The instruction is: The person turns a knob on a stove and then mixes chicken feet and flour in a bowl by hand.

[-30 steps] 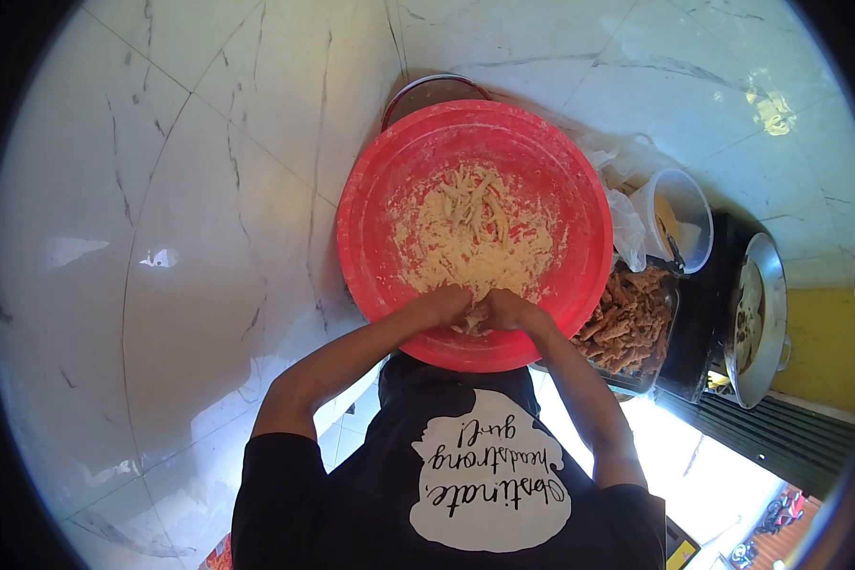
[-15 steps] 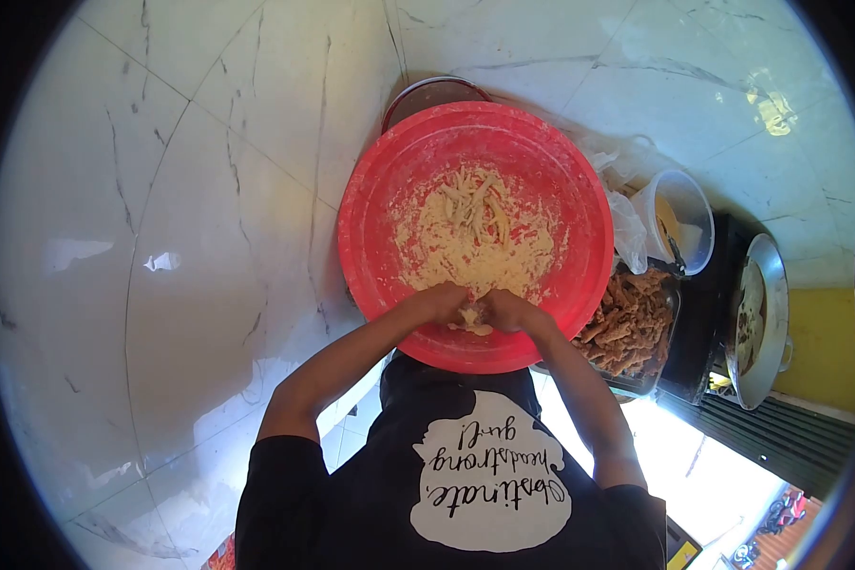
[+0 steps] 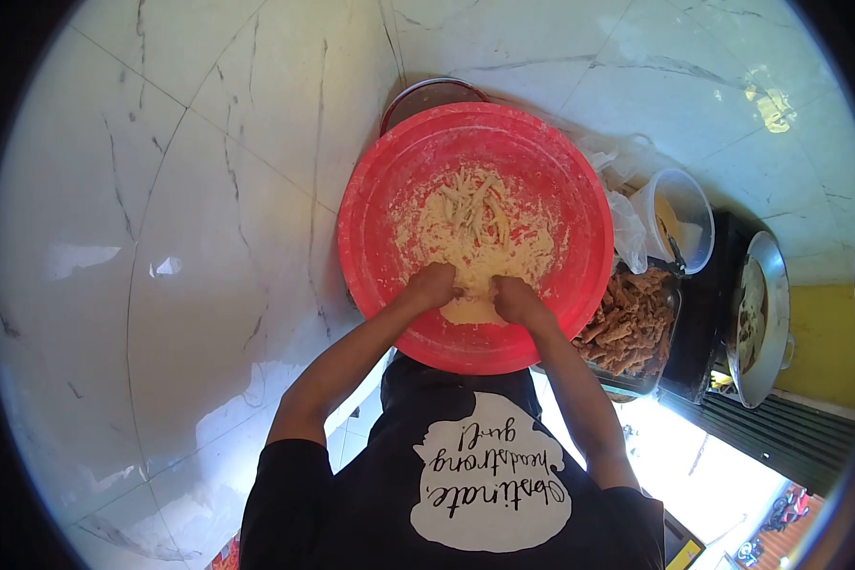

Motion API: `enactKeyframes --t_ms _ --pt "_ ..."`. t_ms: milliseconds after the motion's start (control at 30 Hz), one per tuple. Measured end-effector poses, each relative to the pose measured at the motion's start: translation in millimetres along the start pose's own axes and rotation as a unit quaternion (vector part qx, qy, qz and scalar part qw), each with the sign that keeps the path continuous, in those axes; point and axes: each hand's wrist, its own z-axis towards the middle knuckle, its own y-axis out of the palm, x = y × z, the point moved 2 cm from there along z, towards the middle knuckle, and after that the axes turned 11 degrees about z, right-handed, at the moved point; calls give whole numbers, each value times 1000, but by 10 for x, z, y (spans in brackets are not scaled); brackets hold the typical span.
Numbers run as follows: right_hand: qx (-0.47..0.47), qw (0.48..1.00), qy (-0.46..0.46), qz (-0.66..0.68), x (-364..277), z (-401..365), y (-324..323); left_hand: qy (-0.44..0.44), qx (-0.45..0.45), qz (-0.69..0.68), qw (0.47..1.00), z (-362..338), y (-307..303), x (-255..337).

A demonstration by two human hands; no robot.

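A big red plastic basin (image 3: 380, 256) sits in front of me, its inside dusted with pale yellow flour (image 3: 465, 261). Thin, flour-coated strips (image 3: 475, 201) lie heaped at the far part of the flour. My left hand (image 3: 434, 285) is over the near part of the basin with its fingers curled in. Close by on the right, my right hand (image 3: 515, 299) is curled in the same way. A small gap separates the hands, with a flat patch of flour or coated material between them. What the fingers grip is too small to make out.
Right of the basin stands a tray of brown fried pieces (image 3: 632, 323). Behind it are a plastic bag (image 3: 627, 233) and a clear tub (image 3: 698, 228) with yellow contents and a dark handle. A wide metal pan (image 3: 774, 323) is farther right. Marbled tile walls enclose the corner.
My hands were together near the basin's close side, over a pale floured lump. Now they are apart and slightly farther forward, and a wider pale patch shows between them.
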Motion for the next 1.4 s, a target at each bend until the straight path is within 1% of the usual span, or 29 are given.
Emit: enactKeyframes --t_ms 33,67,100,167,200,233,267,300,333,367,400,433,467,500,533,567,600,667,800,867,1067,1100,1167,1233,1267,1300,1333,1367,1400 --pt "91 994 -7 -56 10 -3 -10 -25 -22 48 998 -14 2 -7" --pt "91 994 -6 -56 35 8 -12 -50 -44 95 993 -28 5 -13" --pt "74 995 -18 -69 15 9 -37 -51 -44 95 993 -20 40 -20" --pt "58 994 -32 -82 22 33 -20 71 -169 127 975 15 211 9" --pt "23 995 -30 -95 77 70 54 70 -169 126 975 60 333 -35" --pt "-12 994 -28 -108 87 80 87 141 -177 33 973 97 449 -37" --pt "-11 993 -29 -110 100 101 88 211 -183 -60 958 140 545 -52" --pt "-85 991 -20 -104 80 116 107 212 -182 -61 958 133 462 -16" --pt "-158 983 -10 -97 77 116 144 146 -223 -131 955 116 327 30" --pt "-158 983 -9 -97 72 94 170 79 -261 -198 941 74 212 85" --pt "-151 983 -18 -103 64 61 202 80 -262 -198 941 55 179 112" --pt "-145 983 -27 -109 54 42 224 90 -148 -105 979 50 110 125" --pt "-146 983 -27 -110 51 44 226 97 -30 -10 995 37 51 133" --pt "-172 982 -29 -74 6 30 207 96 -29 -12 995 32 113 88" --pt "-197 979 -30 -39 -41 15 184 139 -70 -4 988 6 195 61" --pt "-199 979 -31 -41 -85 -1 149 182 -110 3 977 -2 265 39" --pt "-220 975 -20 -36 -147 -33 108 182 -107 3 977 -11 243 68" --pt "-240 970 -7 -30 -156 -48 101 225 -170 42 959 -39 240 159" --pt "-217 975 -17 -46 -4 30 202 198 -149 63 967 16 328 118" --pt "-214 975 -33 -51 69 66 244 141 -180 87 970 -4 268 154" --pt "-219 974 -63 -23 -65 -24 115 143 -179 56 972 -24 171 118" --pt "-202 978 -49 -30 -45 -7 123 142 -178 55 972 -4 200 74" --pt "-186 981 -35 -37 3 12 137 198 -160 35 967 32 263 31" --pt "-204 977 13 -54 -67 1 77 187 -169 14 968 17 219 60" --pt "-204 978 13 -52 -53 -8 75 175 -178 -6 968 5 196 67" --pt "-184 982 -18 -31 -25 -20 62 175 -179 -5 968 -2 182 68" --pt "-164 985 -49 -10 -1 -26 42 153 -146 5 977 0 151 60" --pt "-164 985 -49 -9 36 -13 39 130 -113 15 985 0 119 52" --pt "-105 994 -35 10 68 14 17 130 -113 15 985 -8 112 43"
